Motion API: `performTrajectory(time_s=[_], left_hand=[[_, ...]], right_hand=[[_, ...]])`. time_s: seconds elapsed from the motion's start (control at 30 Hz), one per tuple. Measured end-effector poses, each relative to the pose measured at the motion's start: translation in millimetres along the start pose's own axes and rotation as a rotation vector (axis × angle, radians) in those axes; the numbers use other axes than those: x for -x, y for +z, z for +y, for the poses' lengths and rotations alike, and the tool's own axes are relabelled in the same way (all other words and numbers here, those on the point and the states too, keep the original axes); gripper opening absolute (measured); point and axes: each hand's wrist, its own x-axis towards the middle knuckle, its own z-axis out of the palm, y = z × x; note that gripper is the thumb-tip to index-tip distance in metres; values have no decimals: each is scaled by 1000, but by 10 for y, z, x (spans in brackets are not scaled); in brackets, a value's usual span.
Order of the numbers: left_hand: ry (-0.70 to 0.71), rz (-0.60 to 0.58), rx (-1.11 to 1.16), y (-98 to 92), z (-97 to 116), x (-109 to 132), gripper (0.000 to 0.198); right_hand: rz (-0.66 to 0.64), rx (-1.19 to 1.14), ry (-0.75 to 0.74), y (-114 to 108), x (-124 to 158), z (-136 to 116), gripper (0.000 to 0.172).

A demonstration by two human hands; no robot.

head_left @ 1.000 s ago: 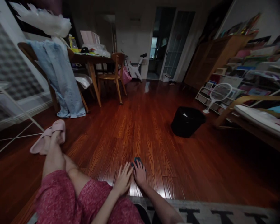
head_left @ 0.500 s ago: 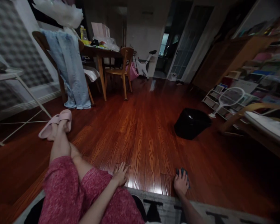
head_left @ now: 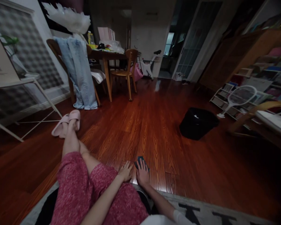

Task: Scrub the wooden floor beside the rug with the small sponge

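Observation:
My right hand lies on a small dark blue cloth on the reddish wooden floor. Its fingers are stretched over the cloth, which shows at the fingertips and between them; the rest is covered. Close by on the left, my left hand rests beside my thigh with its fingers apart and nothing in it. My crossed legs, in pink-red shorts and pink slippers, stretch away to the left.
A black bin stands on the floor to the right, near a white racket. At the back left are a wooden table and a chair. Jeans hang over another chair. A patterned rug lies beneath me.
My right hand has slid left across the floor with the cloth and is now close to my left hand. The view has turned a little to the left.

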Motion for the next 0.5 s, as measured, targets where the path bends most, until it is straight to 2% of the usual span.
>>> performTrajectory(time_s=[0.03,0.1,0.17,0.2,0.27,0.37,0.43,0.5], left_hand=[[1,1,2,-5,-2,4,83],[4,0,7,-13,-3,10,82],[8,-1,14,-19,-4,16,81],[10,-1,19,-21,-5,20,81],[15,0,29,-23,-8,28,80],[28,-4,39,-28,-15,46,77],[36,-9,40,-37,-19,63,76],[43,-13,38,-52,-19,81,75]], right_hand=[[-38,-14,-75,-31,28,24,61],[-102,-39,-230,-100,135,226,60],[-126,-47,-323,-168,300,599,58],[-112,-42,-320,-201,397,828,57],[-36,-17,-207,-268,597,1316,55],[131,25,125,-383,836,1963,55],[238,42,364,-452,900,2220,57],[339,54,562,-487,864,2277,59]])
